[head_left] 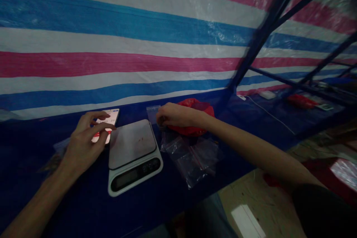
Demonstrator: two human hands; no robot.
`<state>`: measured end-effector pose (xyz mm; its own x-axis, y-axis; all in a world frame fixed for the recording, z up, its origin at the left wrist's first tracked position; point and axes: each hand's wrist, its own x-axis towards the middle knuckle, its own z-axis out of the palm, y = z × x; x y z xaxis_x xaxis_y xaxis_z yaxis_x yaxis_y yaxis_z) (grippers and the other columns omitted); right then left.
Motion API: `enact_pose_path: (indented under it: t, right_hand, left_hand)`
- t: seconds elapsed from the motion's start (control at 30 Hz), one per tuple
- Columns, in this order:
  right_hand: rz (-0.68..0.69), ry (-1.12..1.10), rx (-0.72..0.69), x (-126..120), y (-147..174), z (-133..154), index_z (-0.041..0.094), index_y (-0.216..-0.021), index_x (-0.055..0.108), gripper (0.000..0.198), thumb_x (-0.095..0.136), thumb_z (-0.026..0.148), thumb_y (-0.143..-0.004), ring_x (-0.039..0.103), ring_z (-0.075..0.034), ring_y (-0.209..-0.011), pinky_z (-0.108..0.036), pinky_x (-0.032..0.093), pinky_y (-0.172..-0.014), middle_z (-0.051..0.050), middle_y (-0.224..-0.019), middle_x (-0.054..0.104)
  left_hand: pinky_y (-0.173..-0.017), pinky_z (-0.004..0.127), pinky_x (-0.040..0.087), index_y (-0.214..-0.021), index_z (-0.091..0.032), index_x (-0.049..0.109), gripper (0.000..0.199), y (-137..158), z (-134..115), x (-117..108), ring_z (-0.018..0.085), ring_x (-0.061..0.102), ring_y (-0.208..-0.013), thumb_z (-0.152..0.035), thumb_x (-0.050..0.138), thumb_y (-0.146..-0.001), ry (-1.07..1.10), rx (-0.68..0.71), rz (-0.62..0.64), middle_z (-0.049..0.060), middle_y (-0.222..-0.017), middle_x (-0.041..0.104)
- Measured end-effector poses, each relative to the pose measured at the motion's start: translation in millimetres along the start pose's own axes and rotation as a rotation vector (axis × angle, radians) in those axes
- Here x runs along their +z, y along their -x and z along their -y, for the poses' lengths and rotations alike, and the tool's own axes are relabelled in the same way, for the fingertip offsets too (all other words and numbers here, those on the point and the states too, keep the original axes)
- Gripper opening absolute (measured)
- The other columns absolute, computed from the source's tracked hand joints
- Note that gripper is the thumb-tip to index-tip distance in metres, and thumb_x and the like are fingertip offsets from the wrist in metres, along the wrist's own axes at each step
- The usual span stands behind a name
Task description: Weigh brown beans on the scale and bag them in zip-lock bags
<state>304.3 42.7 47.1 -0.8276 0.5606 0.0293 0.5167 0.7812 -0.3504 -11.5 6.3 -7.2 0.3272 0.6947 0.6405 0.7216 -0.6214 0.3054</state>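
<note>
My left hand (pixel 86 137) hovers at the left edge of a white digital scale (pixel 111 186), its fingers apart and nothing visible in them. Partly behind those fingers lies a lit phone (pixel 113 115). A few tiny brown bits (pixel 141 139) rest on the scale's grey plate (pixel 131 145). My right hand (pixel 171 114) is to the right of the scale, fingers curled down and closed at the near side of a red bag (pixel 192 131). What the fingertips hold, if anything, is hidden. Several clear zip bags (pixel 192 160) lie below it, and another small zip bag (pixel 152 113) sits just left of it.
Under my left wrist is a clear bag (pixel 54 160) with dark contents. A striped plastic sheet (pixel 125 59) hangs behind the blue table surface (pixel 83 208). Blue metal bars (pixel 259 44) rise at the right, near a white cable (pixel 267 109) and another red item (pixel 302 101).
</note>
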Motion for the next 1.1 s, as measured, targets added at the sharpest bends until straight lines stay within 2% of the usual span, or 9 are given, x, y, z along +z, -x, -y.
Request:
enact_pose_path:
  t: [0.13,0.3,0.47,0.63,0.73,0.83,0.93,1.0,1.1]
  right_hand:
    - [-0.021,-0.045,0.020,8.2,-4.9,-10.7,0.015,-0.086,0.075,0.018,0.063,0.002,-0.082,0.062,-0.013,-0.071,-0.024,0.044,-0.069,-0.003,-0.082,0.074]
    - [0.020,-0.047,0.049,-3.1,-5.0,-10.6,0.015,-0.087,0.075,0.020,0.066,0.000,-0.078,0.060,-0.012,-0.068,-0.023,0.043,-0.066,-0.002,-0.081,0.073]
    - [0.022,-0.053,0.050,-6.1,-8.1,-11.5,0.015,-0.090,0.076,0.017,0.068,0.005,-0.079,0.058,-0.011,-0.066,-0.023,0.040,-0.062,-0.001,-0.079,0.071]
    - [0.016,-0.063,0.021,-5.3,-16.6,-12.0,0.014,-0.092,0.076,0.015,0.074,0.009,-0.078,0.061,-0.012,-0.071,-0.024,0.042,-0.065,-0.002,-0.082,0.072]
    - [-0.004,-0.038,0.050,-17.1,-8.7,-3.8,0.013,-0.089,0.077,0.016,0.067,0.004,-0.081,0.062,-0.013,-0.072,-0.025,0.043,-0.068,-0.003,-0.082,0.073]
    - [-0.164,0.078,0.132,-34.7,29.4,11.6,0.014,-0.091,0.078,0.024,0.059,0.002,-0.084,0.066,-0.016,-0.080,-0.028,0.045,-0.077,-0.005,-0.088,0.075]
    - [-0.311,0.119,0.299,-38.5,93.9,26.2,0.017,-0.097,0.078,0.021,0.060,0.010,-0.090,0.068,-0.017,-0.082,-0.028,0.047,-0.077,-0.005,-0.091,0.076]
    - [-0.310,0.076,0.394,-26.4,138.7,29.4,0.019,-0.099,0.077,0.019,0.060,0.013,-0.092,0.068,-0.017,-0.079,-0.027,0.048,-0.073,-0.004,-0.092,0.076]
    - [-0.221,0.028,0.549,9.1,188.6,22.3,0.018,-0.099,0.077,0.016,0.064,0.015,-0.091,0.069,-0.018,-0.078,-0.027,0.049,-0.072,-0.005,-0.093,0.076]
  left_hand:
    - [-0.094,0.051,0.054,-0.084,-0.026,0.069,0.023,0.2,1.1,1.2,0.027,0.059,-0.113,-0.024,0.046,-0.091,0.005,-0.008,-0.021,0.007,-0.120,0.056]
    - [-0.094,0.049,0.055,-0.084,-0.026,0.068,0.024,-0.8,-4.6,-1.6,0.026,0.059,-0.111,-0.026,0.046,-0.091,0.011,-0.022,-0.010,0.007,-0.121,0.056]
    - [-0.094,0.050,0.054,-0.082,-0.025,0.069,0.022,-2.1,-4.7,-0.6,0.026,0.058,-0.110,-0.024,0.047,-0.089,0.025,-0.013,-0.024,0.006,-0.119,0.057]
    - [-0.092,0.050,0.053,-0.084,-0.027,0.068,0.022,-2.1,-2.9,0.3,0.028,0.058,-0.112,-0.025,0.047,-0.090,0.021,0.023,-0.028,0.007,-0.117,0.057]
    - [-0.091,0.050,0.053,-0.083,-0.025,0.068,0.024,-1.8,-1.4,-0.5,0.028,0.058,-0.111,-0.024,0.046,-0.091,0.017,0.035,-0.022,0.008,-0.116,0.056]
    - [-0.091,0.051,0.053,-0.083,-0.023,0.069,0.024,-1.9,0.5,-2.1,0.029,0.058,-0.111,-0.025,0.046,-0.090,-0.006,0.020,-0.013,0.008,-0.117,0.057]
    - [-0.092,0.051,0.054,-0.084,-0.023,0.068,0.023,-1.8,-0.2,-4.2,0.030,0.058,-0.112,-0.028,0.046,-0.089,-0.015,0.009,-0.013,0.007,-0.120,0.056]
    - [-0.096,0.052,0.051,-0.086,-0.027,0.067,0.022,-1.6,-2.8,-5.0,0.031,0.057,-0.116,-0.031,0.045,-0.090,0.011,0.001,0.011,0.006,-0.122,0.056]
    - [-0.101,0.049,0.048,-0.093,-0.032,0.066,0.022,-3.1,-8.2,-2.8,0.029,0.059,-0.116,-0.032,0.044,-0.093,0.075,-0.009,0.054,0.004,-0.119,0.060]
